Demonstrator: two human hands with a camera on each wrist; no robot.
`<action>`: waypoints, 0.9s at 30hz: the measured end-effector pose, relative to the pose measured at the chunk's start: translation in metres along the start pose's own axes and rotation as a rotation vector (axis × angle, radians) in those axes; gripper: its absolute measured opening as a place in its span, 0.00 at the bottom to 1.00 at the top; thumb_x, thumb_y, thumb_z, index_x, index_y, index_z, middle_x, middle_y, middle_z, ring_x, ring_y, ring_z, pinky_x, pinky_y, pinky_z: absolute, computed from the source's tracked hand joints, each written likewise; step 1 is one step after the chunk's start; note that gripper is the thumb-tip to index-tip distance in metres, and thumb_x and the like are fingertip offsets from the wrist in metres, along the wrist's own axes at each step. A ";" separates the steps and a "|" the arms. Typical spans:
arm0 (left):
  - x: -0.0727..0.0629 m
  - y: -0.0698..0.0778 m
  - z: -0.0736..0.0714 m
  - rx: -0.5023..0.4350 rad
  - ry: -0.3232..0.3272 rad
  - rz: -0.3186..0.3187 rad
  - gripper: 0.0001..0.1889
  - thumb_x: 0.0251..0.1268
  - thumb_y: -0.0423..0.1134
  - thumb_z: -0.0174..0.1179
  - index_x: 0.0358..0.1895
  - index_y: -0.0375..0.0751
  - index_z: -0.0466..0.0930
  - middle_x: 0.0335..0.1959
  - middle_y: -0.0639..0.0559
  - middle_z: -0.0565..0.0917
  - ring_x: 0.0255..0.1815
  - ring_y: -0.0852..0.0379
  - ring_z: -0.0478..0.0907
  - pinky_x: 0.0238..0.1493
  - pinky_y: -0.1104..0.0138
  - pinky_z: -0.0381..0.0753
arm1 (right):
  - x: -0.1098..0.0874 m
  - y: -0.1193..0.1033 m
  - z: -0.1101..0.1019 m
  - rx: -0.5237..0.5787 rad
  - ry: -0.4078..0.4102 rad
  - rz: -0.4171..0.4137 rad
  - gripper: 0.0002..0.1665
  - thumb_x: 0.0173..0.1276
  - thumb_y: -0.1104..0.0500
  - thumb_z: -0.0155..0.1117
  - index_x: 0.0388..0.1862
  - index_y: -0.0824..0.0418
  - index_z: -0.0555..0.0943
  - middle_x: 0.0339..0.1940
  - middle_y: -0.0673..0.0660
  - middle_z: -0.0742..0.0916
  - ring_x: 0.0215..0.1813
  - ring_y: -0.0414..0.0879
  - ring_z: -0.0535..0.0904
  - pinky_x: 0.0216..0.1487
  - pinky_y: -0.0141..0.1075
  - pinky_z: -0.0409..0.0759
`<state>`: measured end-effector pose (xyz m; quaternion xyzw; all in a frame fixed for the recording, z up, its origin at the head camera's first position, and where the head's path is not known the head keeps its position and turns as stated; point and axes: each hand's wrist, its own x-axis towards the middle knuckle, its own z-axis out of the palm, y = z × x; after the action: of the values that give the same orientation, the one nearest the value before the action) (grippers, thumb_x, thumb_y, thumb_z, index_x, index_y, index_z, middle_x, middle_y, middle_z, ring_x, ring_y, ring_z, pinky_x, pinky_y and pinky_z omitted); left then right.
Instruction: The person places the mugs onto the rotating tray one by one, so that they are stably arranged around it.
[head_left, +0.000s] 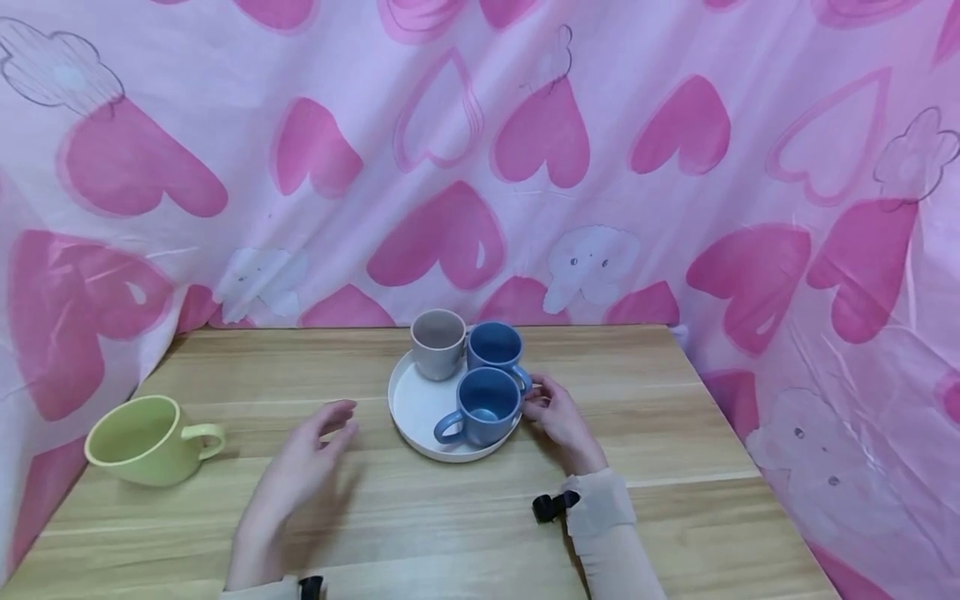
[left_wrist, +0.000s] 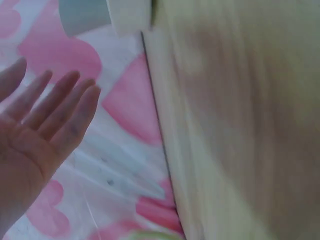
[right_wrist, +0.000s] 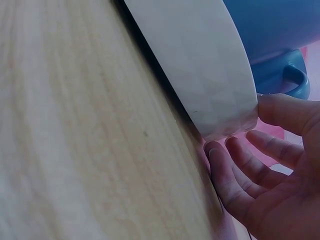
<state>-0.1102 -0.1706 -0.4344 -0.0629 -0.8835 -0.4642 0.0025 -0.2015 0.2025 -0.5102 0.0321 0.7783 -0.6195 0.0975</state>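
Observation:
A round white tray carries a grey cup at the back left and two blue mugs. One blue mug stands at the back right and the other blue mug at the front, its handle pointing left. My right hand holds the tray's right edge. In the right wrist view its thumb lies at the tray's rim and its fingertips touch the outer wall near the bottom. My left hand hovers left of the tray, holding nothing, its fingers relaxed and apart from the tray.
A yellow-green mug stands at the table's left side, handle towards the right. The wood-grain table extends around the tray. Behind and beside it hangs a pink curtain printed with hearts.

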 end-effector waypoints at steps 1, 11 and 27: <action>-0.004 -0.004 -0.004 0.019 0.021 -0.015 0.22 0.76 0.40 0.52 0.66 0.30 0.68 0.61 0.31 0.75 0.61 0.35 0.72 0.59 0.44 0.72 | 0.000 0.001 0.000 0.001 0.002 -0.001 0.25 0.66 0.69 0.65 0.62 0.62 0.74 0.45 0.62 0.79 0.42 0.51 0.77 0.44 0.40 0.77; -0.031 -0.046 -0.040 0.156 0.295 -0.199 0.23 0.76 0.41 0.51 0.63 0.25 0.68 0.58 0.22 0.72 0.57 0.27 0.72 0.53 0.40 0.72 | 0.001 0.007 0.004 0.006 0.032 -0.052 0.23 0.67 0.67 0.65 0.60 0.56 0.76 0.44 0.60 0.80 0.43 0.53 0.76 0.43 0.39 0.77; -0.038 -0.093 -0.080 0.186 0.221 -0.239 0.25 0.78 0.41 0.45 0.63 0.19 0.66 0.52 0.20 0.75 0.34 0.47 0.84 0.30 0.71 0.77 | -0.002 0.007 0.002 -0.018 0.031 -0.067 0.24 0.67 0.66 0.65 0.61 0.57 0.75 0.44 0.60 0.81 0.43 0.52 0.77 0.43 0.37 0.78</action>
<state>-0.0878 -0.2925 -0.4678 0.0943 -0.9182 -0.3815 0.0500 -0.1986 0.2027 -0.5170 0.0147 0.7857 -0.6150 0.0651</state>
